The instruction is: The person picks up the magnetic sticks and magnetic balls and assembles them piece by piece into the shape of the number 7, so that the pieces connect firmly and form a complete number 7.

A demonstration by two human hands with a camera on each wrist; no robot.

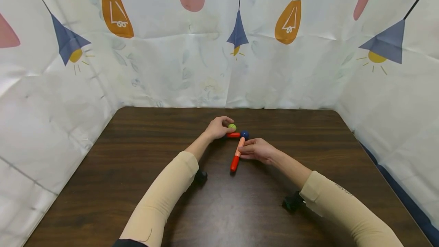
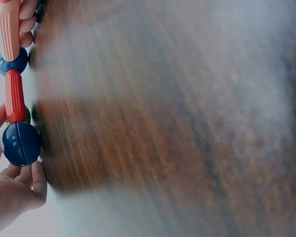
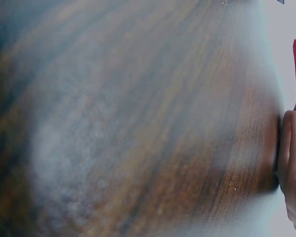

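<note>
My left hand (image 1: 218, 127) pinches a small green ball (image 1: 232, 127) between thumb and forefinger. Beside that hand, a short red stick (image 1: 234, 135) runs to a blue ball (image 1: 244, 134). In the left wrist view a larger-looking blue ball (image 2: 21, 143) sits at the red stick's other end, close to the left fingers; the green ball is mostly hidden behind. My right hand (image 1: 258, 150) pinches the peach half of a two-coloured stick (image 1: 234, 163). Its peach end meets the middle blue ball, and its red end points toward me.
The dark wood-grain table (image 1: 154, 132) reaches back to a white printed curtain (image 1: 192, 68), which also hangs along both sides. Dark wrist-worn devices sit under the left forearm (image 1: 201, 177) and the right forearm (image 1: 293, 202).
</note>
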